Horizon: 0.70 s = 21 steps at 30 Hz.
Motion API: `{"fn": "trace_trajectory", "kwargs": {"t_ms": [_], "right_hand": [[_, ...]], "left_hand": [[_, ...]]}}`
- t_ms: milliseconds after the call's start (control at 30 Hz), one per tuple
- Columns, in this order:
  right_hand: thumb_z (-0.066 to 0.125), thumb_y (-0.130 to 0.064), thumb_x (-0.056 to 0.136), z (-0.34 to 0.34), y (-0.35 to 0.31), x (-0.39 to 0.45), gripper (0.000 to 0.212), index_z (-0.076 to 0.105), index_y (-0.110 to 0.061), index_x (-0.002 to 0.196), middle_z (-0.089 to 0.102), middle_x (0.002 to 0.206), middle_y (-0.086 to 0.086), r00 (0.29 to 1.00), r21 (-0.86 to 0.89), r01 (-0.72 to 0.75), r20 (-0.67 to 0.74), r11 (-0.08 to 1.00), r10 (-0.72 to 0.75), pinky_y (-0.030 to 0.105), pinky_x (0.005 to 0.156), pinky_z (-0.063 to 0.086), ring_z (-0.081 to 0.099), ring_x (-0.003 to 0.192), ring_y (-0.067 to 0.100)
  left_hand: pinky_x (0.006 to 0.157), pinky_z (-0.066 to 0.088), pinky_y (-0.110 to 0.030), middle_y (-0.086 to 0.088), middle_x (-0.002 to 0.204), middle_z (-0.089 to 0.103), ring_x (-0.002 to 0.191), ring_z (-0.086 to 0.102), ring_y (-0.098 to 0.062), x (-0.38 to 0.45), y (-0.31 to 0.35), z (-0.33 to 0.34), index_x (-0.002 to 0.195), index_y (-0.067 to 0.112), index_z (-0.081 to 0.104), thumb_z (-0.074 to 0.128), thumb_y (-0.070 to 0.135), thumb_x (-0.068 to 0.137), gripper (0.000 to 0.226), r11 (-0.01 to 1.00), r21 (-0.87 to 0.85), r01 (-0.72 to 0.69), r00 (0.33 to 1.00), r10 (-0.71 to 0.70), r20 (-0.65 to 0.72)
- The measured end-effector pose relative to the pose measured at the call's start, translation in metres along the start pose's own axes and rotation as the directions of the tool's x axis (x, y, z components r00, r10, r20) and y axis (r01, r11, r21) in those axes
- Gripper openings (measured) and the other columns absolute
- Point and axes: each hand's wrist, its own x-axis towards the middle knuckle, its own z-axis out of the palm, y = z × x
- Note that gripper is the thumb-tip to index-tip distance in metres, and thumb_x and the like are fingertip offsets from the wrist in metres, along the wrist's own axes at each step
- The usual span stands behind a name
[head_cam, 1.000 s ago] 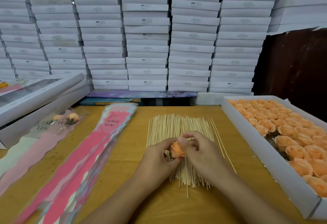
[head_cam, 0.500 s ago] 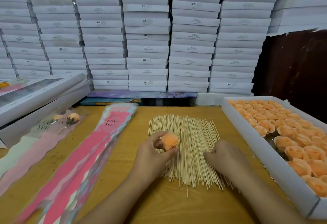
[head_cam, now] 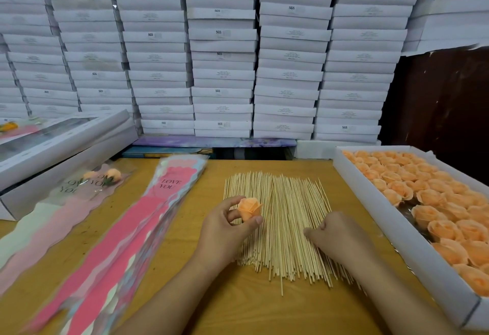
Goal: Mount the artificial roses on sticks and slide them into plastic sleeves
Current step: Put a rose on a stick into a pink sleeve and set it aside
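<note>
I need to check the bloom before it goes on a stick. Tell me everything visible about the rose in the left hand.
The rose is a single peach-orange bloom of layered, soft-looking petals, with no stick visible. The left hand pinches it between thumb and fingers, bloom tilted up and away, just above the spread of sticks.

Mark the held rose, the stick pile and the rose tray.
rose (head_cam: 248, 208), head view, on its outer petals.
stick pile (head_cam: 285, 218), head view, mid-pile between the hands.
rose tray (head_cam: 391, 231), head view, on its near white wall.

White boxes (head_cam: 222, 51) stacked high behind a wooden table (head_cam: 304, 311), beside a dark panel (head_cam: 439, 112).
</note>
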Motion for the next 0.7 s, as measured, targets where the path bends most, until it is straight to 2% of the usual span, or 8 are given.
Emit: {"fn": "trace_trajectory", "kwargs": {"t_ms": [67, 167, 333, 533, 633, 700], "right_hand": [[0.068, -0.035, 0.089, 0.0, 0.001, 0.001, 0.05, 0.034, -0.021, 0.054, 0.027, 0.045, -0.006, 1.0, 0.007, -0.014, 0.004, 1.0, 0.014, 0.026, 0.046, 0.018, 0.026, 0.039, 0.014], [0.065, -0.03, 0.087, -0.001, 0.001, 0.001, 0.047, 0.033, -0.021, 0.055, 0.025, 0.047, -0.005, 0.999, 0.013, -0.021, 0.027, 1.0, 0.021, 0.026, 0.046, 0.016, 0.025, 0.04, 0.014], [0.063, -0.023, 0.083, -0.005, 0.002, 0.002, 0.046, 0.03, -0.02, 0.052, 0.023, 0.048, -0.003, 0.999, 0.062, -0.016, 0.048, 0.998, 0.013, 0.029, 0.05, 0.013, 0.023, 0.044, 0.016], [0.062, -0.021, 0.084, -0.01, 0.004, 0.003, 0.047, 0.029, -0.021, 0.051, 0.019, 0.043, -0.006, 0.998, 0.079, -0.003, 0.056, 0.997, -0.001, 0.029, 0.049, 0.01, 0.017, 0.038, 0.013], [0.061, -0.02, 0.083, -0.011, 0.004, 0.003, 0.048, 0.028, -0.022, 0.049, 0.017, 0.041, -0.008, 0.998, 0.102, -0.004, 0.061, 0.995, -0.003, 0.028, 0.048, 0.009, 0.015, 0.036, 0.012], [0.061, -0.02, 0.083, -0.011, 0.005, 0.003, 0.049, 0.027, -0.023, 0.048, 0.017, 0.04, -0.009, 0.998, 0.124, -0.004, 0.062, 0.992, -0.004, 0.028, 0.048, 0.01, 0.015, 0.036, 0.012]], "left_hand": [[0.085, 0.059, -0.048, 0.007, 0.093, 0.078, 0.085, 0.074, -0.018, 0.0, 0.002, 0.0, 0.129, 0.025, 0.06, 0.086, 0.022, 0.076, 0.059, 1.0, -0.018, 0.017, 1.0, -0.017, -0.004], [0.085, 0.058, -0.051, 0.003, 0.092, 0.078, 0.085, 0.074, -0.021, 0.001, 0.002, 0.0, 0.122, 0.025, 0.062, 0.086, 0.019, 0.076, 0.053, 0.998, -0.036, 0.05, 0.999, -0.05, -0.008], [0.085, 0.057, -0.04, 0.008, 0.089, 0.077, 0.082, 0.072, -0.011, 0.004, 0.001, -0.002, 0.111, 0.025, 0.063, 0.089, 0.021, 0.073, 0.045, 0.983, -0.11, 0.15, 0.988, -0.152, -0.003], [0.071, 0.053, -0.027, 0.0, 0.097, 0.078, 0.089, 0.072, -0.016, 0.009, -0.006, -0.009, 0.101, 0.018, 0.072, 0.089, 0.019, 0.072, 0.034, 0.948, -0.21, 0.241, 0.971, -0.238, 0.039], [0.069, 0.055, -0.028, -0.002, 0.099, 0.077, 0.089, 0.071, -0.018, 0.011, -0.008, -0.009, 0.102, 0.02, 0.072, 0.089, 0.018, 0.073, 0.034, 0.933, -0.259, 0.251, 0.967, -0.252, 0.033], [0.076, 0.061, -0.035, -0.005, 0.098, 0.078, 0.093, 0.074, -0.023, 0.013, -0.009, -0.01, 0.109, 0.02, 0.069, 0.088, 0.015, 0.074, 0.04, 0.907, -0.319, 0.274, 0.961, -0.274, 0.048]]}}
